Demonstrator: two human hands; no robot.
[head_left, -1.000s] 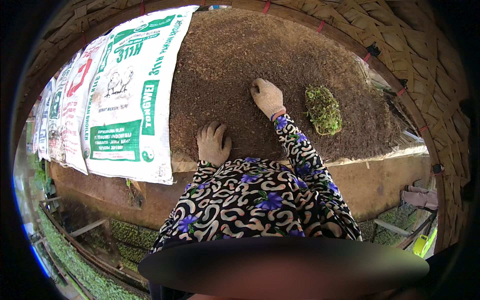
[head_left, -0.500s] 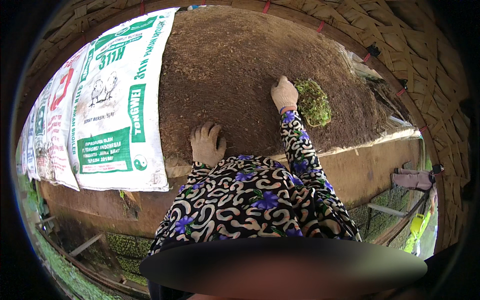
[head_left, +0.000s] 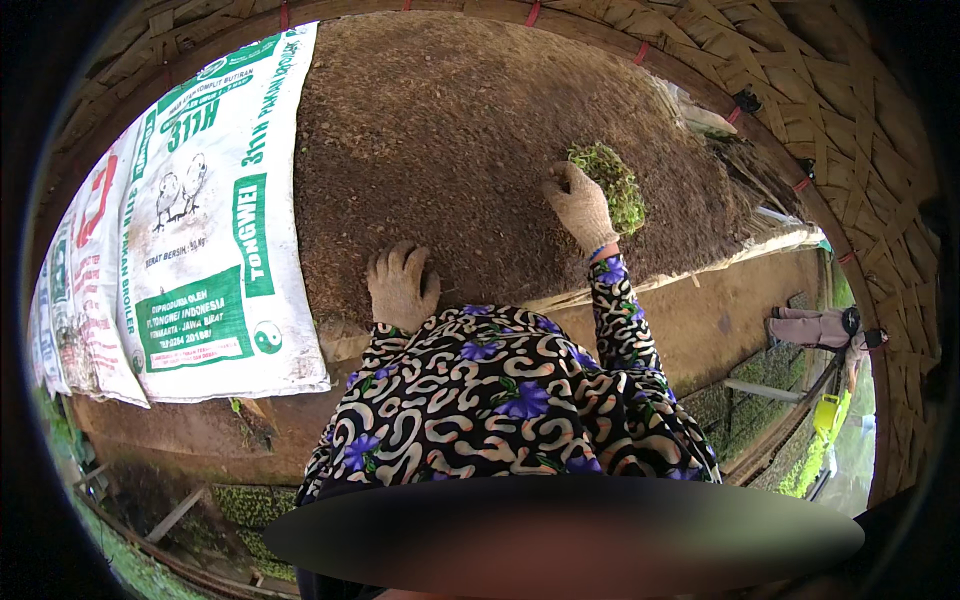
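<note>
In a pale knitted glove, my left hand (head_left: 402, 287) rests on the near part of the dark soil bed (head_left: 430, 150), its fingers spread and nothing in them. My right hand (head_left: 583, 210), gloved alike, is further right above the soil. Its thumb and forefinger are bent together; whatever they hold is too small to make out. Just beyond this hand lies a clump of small green seedlings (head_left: 626, 196), its left side partly covered by the glove.
White printed sacks (head_left: 215, 250) cover the left part of the bed. A pale raised edge (head_left: 680, 275) runs along its near side. Trays of green plants (head_left: 250, 505) lie below at the left. At the far right is another person (head_left: 815, 328). A woven hat brim (head_left: 800, 90) frames the view.
The whole view has shifted slightly. My right hand has drawn back toward me and now overlaps the side of the seedling clump. My left hand stays on the soil.
</note>
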